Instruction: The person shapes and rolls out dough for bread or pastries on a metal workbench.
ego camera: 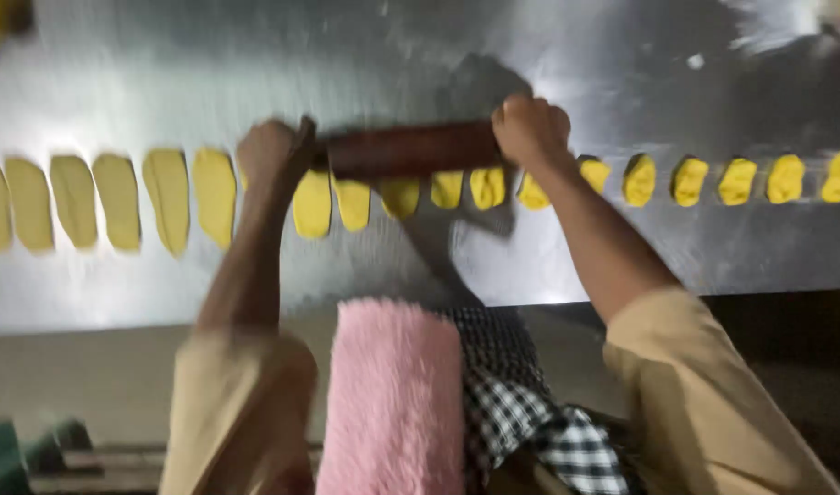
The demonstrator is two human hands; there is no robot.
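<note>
left hand [271,151] and right hand [530,128], fingers wrapped tight round the ends of a dark rolling pin [411,149], pressing level across yellow dough pieces [447,190] rowed on the steel desk [347,55] for even flattening.

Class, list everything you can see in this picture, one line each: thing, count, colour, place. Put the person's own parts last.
rolling pin: one, dark brown, held level over the middle of the dough row.
flattened dough pieces: about six clear of the hands, yellow, left part of the row.
dough lumps: about six, yellow, right part of the row; more pieces lie partly hidden under the pin.
metal worktop: one, grey, shiny, under the dough.
fluffy cloth: one, pink, bottom centre.
checked cloth: one, black and white, beside the pink one.
left hand: on the pin's left end.
right hand: on the pin's right end.
sleeves: two, tan.
</note>
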